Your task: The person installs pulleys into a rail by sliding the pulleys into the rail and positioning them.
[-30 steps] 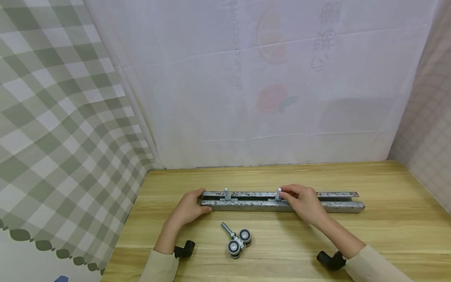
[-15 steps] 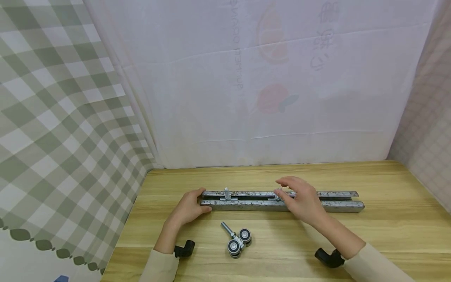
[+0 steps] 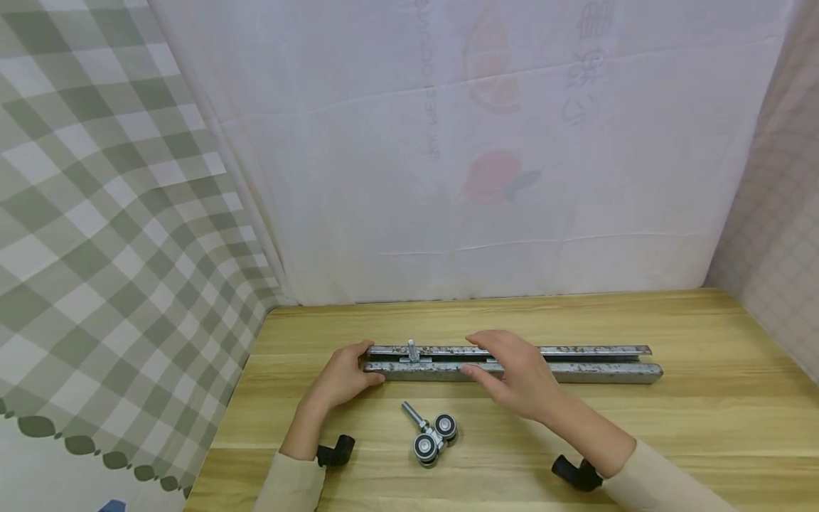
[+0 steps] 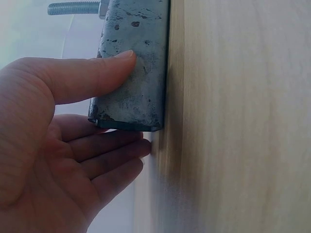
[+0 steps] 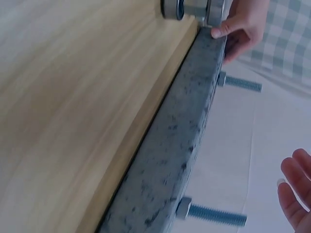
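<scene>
Yellowish wood-grained tabletop (image 3: pixel 704 427) bore a long, speckled grey metal channel (image 3: pixel 608 372), one end gripped by the left hand (image 3: pixel 339 377); the right hand (image 3: pixel 523 378), fingers wide and empty, risked knocking an upright threaded silver bolt (image 3: pixel 412 349) by sweeping low.

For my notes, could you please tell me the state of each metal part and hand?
Rail: lying slot up
Left bolt: upright in the slot
Right bolt: upright in the slot
Roller: lying outside the rail
Left hand: gripping the rail's left end
Right hand: open, holding nothing
</scene>
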Tool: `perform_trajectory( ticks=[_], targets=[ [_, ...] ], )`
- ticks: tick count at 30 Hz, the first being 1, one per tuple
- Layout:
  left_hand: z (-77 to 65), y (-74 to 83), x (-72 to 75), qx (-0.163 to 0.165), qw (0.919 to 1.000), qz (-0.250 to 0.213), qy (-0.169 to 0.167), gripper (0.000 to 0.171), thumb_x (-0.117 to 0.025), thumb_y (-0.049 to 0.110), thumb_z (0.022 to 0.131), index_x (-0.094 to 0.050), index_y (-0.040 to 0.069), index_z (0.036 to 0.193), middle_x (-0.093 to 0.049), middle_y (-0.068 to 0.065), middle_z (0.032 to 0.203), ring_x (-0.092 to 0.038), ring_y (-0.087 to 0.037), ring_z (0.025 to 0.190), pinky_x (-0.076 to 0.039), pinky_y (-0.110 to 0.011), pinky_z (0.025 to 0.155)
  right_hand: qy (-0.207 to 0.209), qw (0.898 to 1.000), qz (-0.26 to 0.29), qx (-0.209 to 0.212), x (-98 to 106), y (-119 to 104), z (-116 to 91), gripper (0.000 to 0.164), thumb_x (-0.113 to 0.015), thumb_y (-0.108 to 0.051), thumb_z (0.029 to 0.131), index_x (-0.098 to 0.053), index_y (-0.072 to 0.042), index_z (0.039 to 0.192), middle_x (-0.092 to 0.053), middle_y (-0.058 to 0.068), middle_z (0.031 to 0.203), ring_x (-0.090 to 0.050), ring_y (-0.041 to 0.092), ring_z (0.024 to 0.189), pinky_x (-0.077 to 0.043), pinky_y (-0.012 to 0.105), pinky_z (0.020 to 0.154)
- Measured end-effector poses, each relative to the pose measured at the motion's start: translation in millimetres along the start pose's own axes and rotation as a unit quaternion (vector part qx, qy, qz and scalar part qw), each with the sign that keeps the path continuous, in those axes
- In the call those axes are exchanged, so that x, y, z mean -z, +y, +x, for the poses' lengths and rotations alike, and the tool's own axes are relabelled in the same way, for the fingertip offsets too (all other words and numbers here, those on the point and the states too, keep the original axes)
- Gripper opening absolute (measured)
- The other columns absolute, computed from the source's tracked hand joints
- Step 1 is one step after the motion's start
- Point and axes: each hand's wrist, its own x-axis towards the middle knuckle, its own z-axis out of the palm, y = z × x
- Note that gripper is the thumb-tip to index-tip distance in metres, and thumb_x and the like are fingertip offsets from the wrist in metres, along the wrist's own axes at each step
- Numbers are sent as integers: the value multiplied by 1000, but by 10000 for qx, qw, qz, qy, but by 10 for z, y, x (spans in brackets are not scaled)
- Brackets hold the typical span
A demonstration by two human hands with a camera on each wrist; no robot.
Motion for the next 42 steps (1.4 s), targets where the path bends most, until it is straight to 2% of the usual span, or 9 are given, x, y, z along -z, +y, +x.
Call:
perform_trajectory(
  ticks=[4, 9, 13, 18, 28, 32, 36, 39, 42],
  targets=[
    [11, -6, -9, -50, 10000, 6, 5, 75, -87, 19, 88, -53, -4, 150, -58, -23, 147, -53, -40, 138, -44, -55, 114, -371, 9993, 64, 69, -74, -80, 12, 55, -54, -52, 108, -71, -2, 125, -75, 11, 118, -72, 31, 106, -61, 51, 86],
    [10, -4, -1, -51, 10000, 31, 24, 74, -87, 18, 87, -53, -4, 149, -58, -23, 146, -53, -39, 138, -44, -54, 114, -847, 9960, 165, 215, -191, -181, 19, 51, -63, -47, 104, -69, -2, 128, -73, 12, 122, -71, 31, 110, -60, 50, 91],
    [6, 2, 5, -44, 10000, 20, 32, 75, -87, 18, 87, -53, -5, 150, -58, -24, 146, -53, -40, 138, -44, -54, 114, -1410, 9896, 281, 9, -269, -287, 32, 49, -69, -43, 101, -69, -3, 129, -72, 12, 125, -69, 29, 114, -59, 48, 94],
    [15, 4, 5, -81, 10000, 11, 41, 74, -87, 17, 87, -54, -6, 149, -60, -23, 144, -56, -38, 135, -46, -54, 112, -2223, 9736, 378, -352, -379, -417, 57, 48, -71, -39, 100, -67, -5, 134, -70, 8, 130, -67, 26, 119, -58, 46, 97],
    [18, -1, 6, -91, 9999, 39, 66, 71, -87, 17, 87, -56, -4, 147, -62, -21, 142, -57, -35, 133, -47, -52, 112, -3402, 9381, 302, -584, -556, -574, 132, 62, -65, -48, 103, -60, -5, 147, -64, 11, 143, -63, 27, 129, -55, 45, 104],
    [14, 10, 11, -126, 9999, 37, 43, 73, -87, 17, 87, -55, -5, 148, -61, -22, 142, -57, -37, 133, -46, -53, 112, -3649, 9291, 107, -585, -653, -604, 156, 61, -65, -51, 102, -65, -5, 141, -68, 11, 136, -67, 26, 122, -57, 42, 100],
    [14, 12, 12, -95, 9999, 43, 34, 74, -87, 18, 87, -54, -5, 149, -60, -23, 144, -56, -38, 134, -46, -53, 112, -3810, 9217, -128, -722, -763, -630, 167, 54, -67, -51, 100, -71, -8, 131, -72, 6, 120, -70, 21, 108, -59, 39, 91],
    [17, 7, 8, -87, 9999, 81, 40, 74, -87, 18, 87, -54, -5, 148, -60, -23, 145, -55, -38, 135, -46, -53, 113, -3783, 9215, -231, -848, -833, -648, 182, 43, -71, -47, 98, -76, -9, 118, -72, 0, 101, -68, 15, 90, -59, 34, 78],
    [16, 1, 12, -108, 9999, 115, 24, 73, -87, 17, 87, -54, -6, 148, -60, -24, 144, -55, -38, 135, -45, -53, 113, -3678, 9231, -151, -1111, -896, -665, 212, 26, -75, -38, 96, -76, -12, 98, -64, -6, 80, -60, 9, 71, -53, 31, 62]
  ],
)
